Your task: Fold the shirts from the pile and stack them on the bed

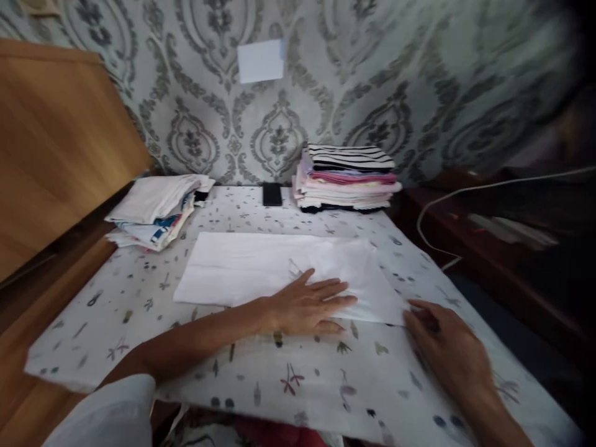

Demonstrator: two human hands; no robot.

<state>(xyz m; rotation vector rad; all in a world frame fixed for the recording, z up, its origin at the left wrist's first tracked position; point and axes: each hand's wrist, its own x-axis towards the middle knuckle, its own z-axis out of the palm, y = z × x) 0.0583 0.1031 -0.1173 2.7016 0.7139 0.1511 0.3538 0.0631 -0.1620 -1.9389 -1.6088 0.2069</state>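
Note:
A white folded garment [251,264] lies flat and lengthwise across the patterned cloth, with a faint grey mark near its middle. My left hand [311,304] rests palm down over its near edge, fingers spread. At the garment's near right corner is my right hand [449,347], slightly blurred. Its thumb and forefinger close together on that corner, while the other fingers curl under and are partly hidden.
Folded clothes [156,205] are piled at the left, below a wooden panel [60,143]. A taller stack of folded clothes [347,180] stands at the back right, beside a black phone-like object [272,194]. A white cable [421,217] hangs at the right.

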